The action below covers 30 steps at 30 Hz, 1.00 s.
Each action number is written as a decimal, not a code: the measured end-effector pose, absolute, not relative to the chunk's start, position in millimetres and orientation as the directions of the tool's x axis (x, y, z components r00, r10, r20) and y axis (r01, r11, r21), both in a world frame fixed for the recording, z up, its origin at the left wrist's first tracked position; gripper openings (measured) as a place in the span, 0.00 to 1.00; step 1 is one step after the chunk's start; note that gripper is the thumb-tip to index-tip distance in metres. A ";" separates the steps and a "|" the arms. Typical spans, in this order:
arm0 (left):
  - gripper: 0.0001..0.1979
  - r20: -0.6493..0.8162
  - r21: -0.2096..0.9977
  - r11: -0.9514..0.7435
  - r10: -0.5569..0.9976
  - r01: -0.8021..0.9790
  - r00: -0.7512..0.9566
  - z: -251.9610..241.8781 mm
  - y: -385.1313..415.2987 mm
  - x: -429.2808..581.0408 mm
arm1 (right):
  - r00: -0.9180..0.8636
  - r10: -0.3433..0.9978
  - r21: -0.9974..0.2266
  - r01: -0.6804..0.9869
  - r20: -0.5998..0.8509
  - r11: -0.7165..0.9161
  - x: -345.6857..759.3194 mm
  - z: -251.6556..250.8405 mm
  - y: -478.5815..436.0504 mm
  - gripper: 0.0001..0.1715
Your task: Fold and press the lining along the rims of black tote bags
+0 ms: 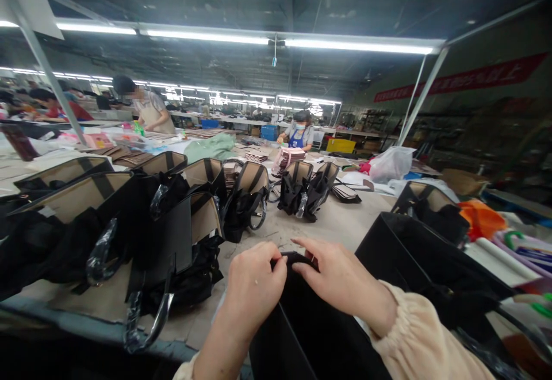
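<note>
A black bag [319, 334] stands upright at the bottom centre, its far top edge between my two hands. My left hand [256, 279] is closed, thumb and curled fingers pinching that edge. On the same edge, just to the right, my right hand [340, 276] has its thumb on the near side and its index finger stretched over the far side, gripping the black material. The lower part of the bag runs out of the frame. Another open black bag [414, 259] is right beside my right forearm.
Several black bags with beige linings and plastic-wrapped handles [103, 248] crowd the table's left side. More bags [297, 187] stand farther back. An orange item [480, 219] and a clear plastic bag [390, 164] lie right. Across the table, a person [297, 135] works.
</note>
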State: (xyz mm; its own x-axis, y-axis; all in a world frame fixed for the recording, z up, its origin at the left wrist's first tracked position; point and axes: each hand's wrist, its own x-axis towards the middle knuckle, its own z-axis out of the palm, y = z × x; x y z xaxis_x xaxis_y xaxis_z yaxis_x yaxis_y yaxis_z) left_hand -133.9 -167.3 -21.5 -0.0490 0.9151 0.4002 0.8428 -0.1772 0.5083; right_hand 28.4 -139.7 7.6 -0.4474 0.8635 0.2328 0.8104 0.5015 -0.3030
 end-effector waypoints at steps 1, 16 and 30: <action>0.08 0.400 0.510 -0.177 0.915 0.842 -0.050 -21.2 -167.4 -133.9 | -0.471 0.852 -0.319 0.790 0.230 0.523 29.0 7.9 -139.5 0.23; 0.04 0.379 0.632 -0.268 0.925 0.728 0.011 -17.1 -172.3 -144.2 | -0.543 0.806 -0.185 0.789 0.236 0.586 20.6 10.3 -129.5 0.11; 0.05 0.381 0.632 -0.285 0.924 0.721 0.031 -14.5 -172.7 -149.6 | -0.558 0.771 -0.213 0.749 0.308 0.627 27.1 5.8 -130.9 0.10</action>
State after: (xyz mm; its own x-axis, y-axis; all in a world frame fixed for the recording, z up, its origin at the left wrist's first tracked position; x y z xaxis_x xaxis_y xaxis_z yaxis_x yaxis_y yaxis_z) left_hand -149.6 -172.7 -14.5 0.0313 0.9240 0.3811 0.7209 -0.2850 0.6317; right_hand 27.1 -130.9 5.8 -0.5579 0.7707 0.3077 0.7492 0.6273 -0.2127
